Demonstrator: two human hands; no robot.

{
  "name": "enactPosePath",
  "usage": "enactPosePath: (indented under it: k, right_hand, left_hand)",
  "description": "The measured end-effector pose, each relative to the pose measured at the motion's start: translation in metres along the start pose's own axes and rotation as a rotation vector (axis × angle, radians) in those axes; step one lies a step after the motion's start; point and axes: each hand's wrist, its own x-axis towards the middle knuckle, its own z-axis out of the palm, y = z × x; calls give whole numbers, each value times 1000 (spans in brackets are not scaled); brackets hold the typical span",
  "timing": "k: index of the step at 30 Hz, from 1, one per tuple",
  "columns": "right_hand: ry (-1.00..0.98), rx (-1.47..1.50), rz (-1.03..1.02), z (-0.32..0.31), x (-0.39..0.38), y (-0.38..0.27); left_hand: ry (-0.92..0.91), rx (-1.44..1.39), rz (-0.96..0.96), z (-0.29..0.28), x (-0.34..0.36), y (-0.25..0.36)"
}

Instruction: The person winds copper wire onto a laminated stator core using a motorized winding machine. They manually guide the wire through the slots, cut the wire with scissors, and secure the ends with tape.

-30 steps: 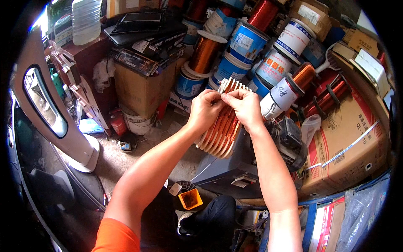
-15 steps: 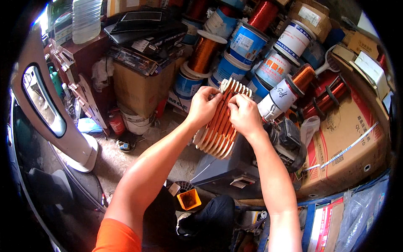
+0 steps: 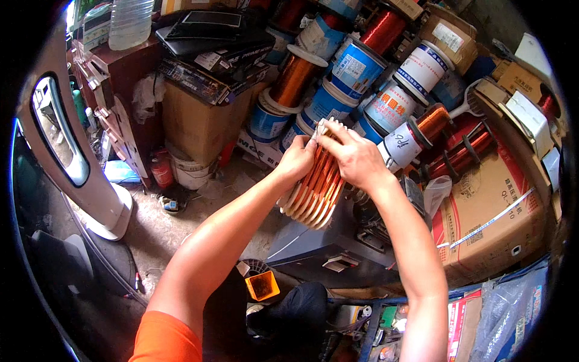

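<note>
Since a second ago both hands have slid a little up and left along the coil former, and the fingertips now meet at its top edge rather than part-way down its face. The left hand (image 3: pixel 297 161) grips the upper left edge of the former (image 3: pixel 316 184), fingers curled round its rim. The right hand (image 3: pixel 356 158) lies over the top right, thumb and forefinger pinched at the top edge right beside the left fingertips; what the pinch holds is too small to tell. The former is a stack of pale ribbed plates wound with copper wire, tilted so that its lower end leans toward the person, and it sits on a grey machine (image 3: pixel 325 247) in the middle of the view. Behind it, spools (image 3: pixel 292 75) of copper wire and blue-and-white drums (image 3: pixel 356 66) are piled close together. A cardboard box (image 3: pixel 494 223) with a white strap lies to the right, just beside the machine. Another box (image 3: pixel 199 120) stands at the back left, with dark flat cases (image 3: pixel 211 36) stacked on top. A white curved panel (image 3: pixel 66 151) with a window leans at the far left. A small orange tray (image 3: pixel 262 285) sits on the floor below the machine, near the left forearm. A clear plastic bottle (image 3: pixel 129 21) stands at the top left.
</note>
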Motion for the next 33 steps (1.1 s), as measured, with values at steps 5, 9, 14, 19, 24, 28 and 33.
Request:
enactPosePath:
  k: [5,9,14,19,24,28,33]
  right_hand:
    - [-241,-206,-267,-5,18,19]
    - [-252,-270,-282,-1,24,15]
    - [-226,111,592,20,20,-7]
    - [-292,436,759,-3,22,6]
    - [-300,-130,-221,-26,25,5]
    - [-330,-262,-375,-14,25,17]
    - [-265,-38,272,7,15,1]
  left_hand:
    - [-15,-11,46,2,5,-7]
    - [-3,22,26,2,-1,0]
    - [17,22,67,0,-3,0]
    - [10,61,58,4,-2,-1]
    - [43,23,47,1,1,-6]
    - [32,42,63,5,3,-5]
    - [17,61,71,3,-4,1]
